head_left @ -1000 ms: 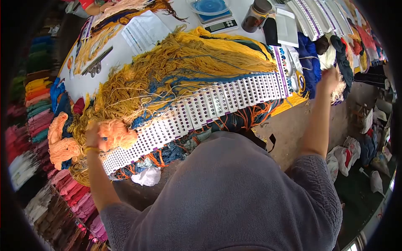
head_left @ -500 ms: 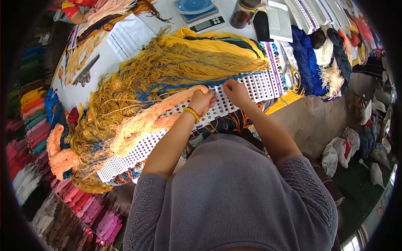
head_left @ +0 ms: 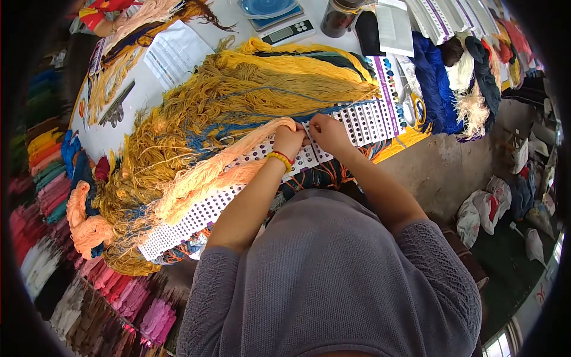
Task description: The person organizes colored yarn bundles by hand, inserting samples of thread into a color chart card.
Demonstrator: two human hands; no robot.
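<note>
Over the white punched thread card (head_left: 363,123), my left hand (head_left: 289,141) is closed around the looped end of a peach thread skein (head_left: 232,156). The skein trails down to the left across the card. My right hand (head_left: 328,133) is beside it with its fingertips pinched near the card's rows of holes; whatever lies between them is too small to make out. Behind both hands, a thick spread of mustard and yellow thread (head_left: 267,83) covers the table, with strands of blue thread (head_left: 238,125) along its near side.
Yellow-handled scissors (head_left: 419,110) and hanging blue thread (head_left: 437,89) are to the right. At the back are a digital scale (head_left: 288,33), a dark jar (head_left: 340,19) and a printed sheet (head_left: 176,52). A bulldog-style clip (head_left: 116,107) lies left. Another person's arm (head_left: 104,25) shows far left.
My right hand has shifted slightly left, and my left hand slightly right, so the two are closer together. The peach skein's looped end remains at my left hand.
</note>
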